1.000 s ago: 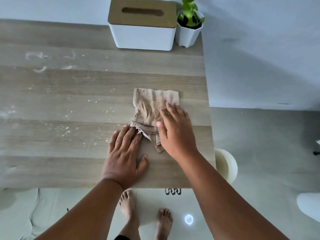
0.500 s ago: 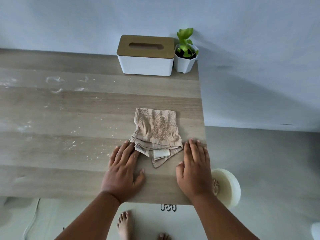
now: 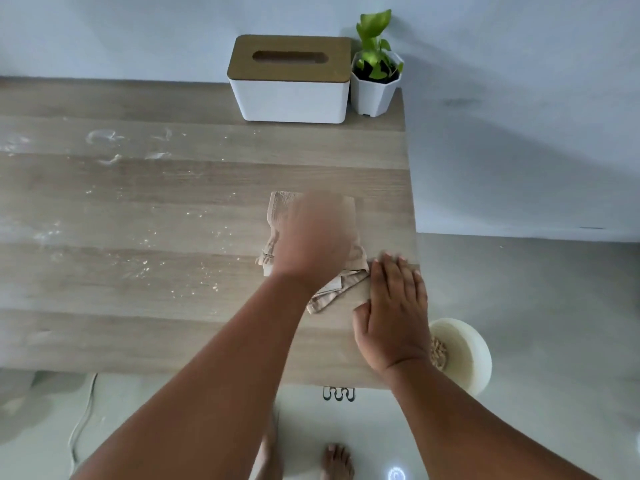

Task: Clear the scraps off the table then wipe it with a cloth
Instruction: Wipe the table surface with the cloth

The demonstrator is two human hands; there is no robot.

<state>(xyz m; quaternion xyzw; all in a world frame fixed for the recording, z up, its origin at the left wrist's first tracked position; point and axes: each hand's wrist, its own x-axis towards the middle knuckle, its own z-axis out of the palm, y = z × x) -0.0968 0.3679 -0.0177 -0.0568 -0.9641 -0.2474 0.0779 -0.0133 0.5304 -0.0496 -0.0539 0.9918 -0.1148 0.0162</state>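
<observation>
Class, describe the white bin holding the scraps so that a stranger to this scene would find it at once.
Start at the wooden table and follow its right edge to the near corner. Just past that corner, lower down on the floor beside the right hand, sits a round white bin. Only it holds pale tan scraps.

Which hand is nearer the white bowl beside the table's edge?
Right. The right hand lies flat at the table's right edge, next to the bowl; the left hand is farther off, over the cloth.

A single head-worn wide-angle camera looks steeply down from close above the wooden table (image 3: 173,209), facing the wall at twelve o'clock; the forearms enter from six o'clock, the nearer one seemingly motion-blurred.
</observation>
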